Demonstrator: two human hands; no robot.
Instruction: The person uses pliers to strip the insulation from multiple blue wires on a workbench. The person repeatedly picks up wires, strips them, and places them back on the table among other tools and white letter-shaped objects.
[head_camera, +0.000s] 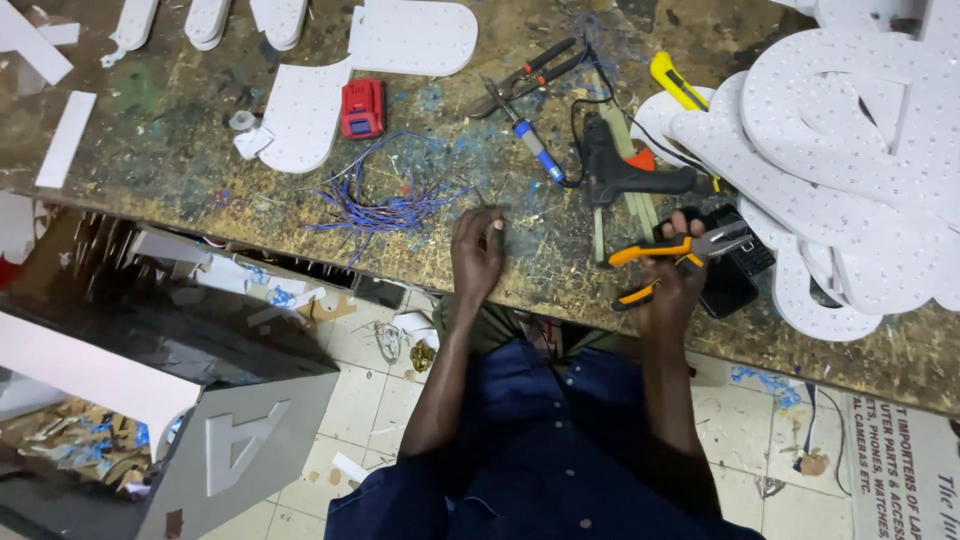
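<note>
Head view: the orange-handled metal pliers (672, 262) sit in the right hand (672, 285), steel jaws pointing away to that hand's right, handles spread a little; the fingers wrap around the upper handle in a firm grip. The left hand (477, 255) rests on the edge of the paint-stained wooden bench (180, 170), fingers curled loosely inward, and I cannot tell whether they pinch anything. Just beyond the left hand lies a loose bundle of thin blue wires (385, 205). Beyond the right hand lies a black glue gun (625, 170).
</note>
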